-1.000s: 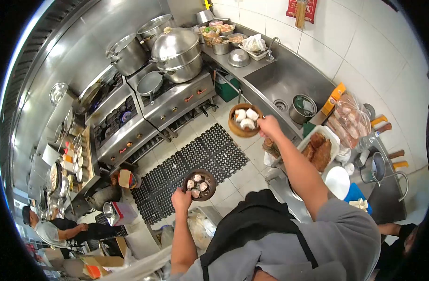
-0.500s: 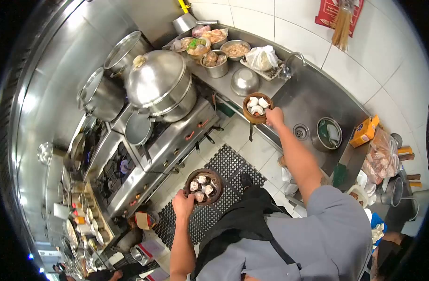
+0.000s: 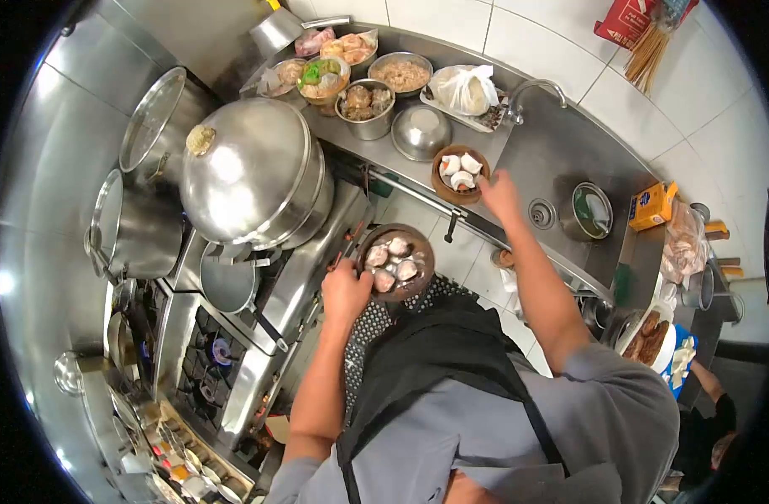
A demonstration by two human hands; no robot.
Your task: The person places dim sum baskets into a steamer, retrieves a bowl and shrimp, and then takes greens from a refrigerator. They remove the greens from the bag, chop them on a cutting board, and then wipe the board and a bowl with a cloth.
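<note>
While left hand (image 3: 345, 294) is closed on the rim of the dark steamer basket (image 3: 396, 262) (round, pale dumplings inside) up by the stove (image 3: 317, 252), right hand (image 3: 500, 191) sits at the rim of the bun basket (image 3: 460, 174) on the counter. Can't tell if it's clamped or just touching. Upturned steel bowl (image 3: 421, 132) is just beyond, sink (image 3: 552, 164) beside. Since 0.5 s ago, the dark basket has moved nearer the stove.
</note>
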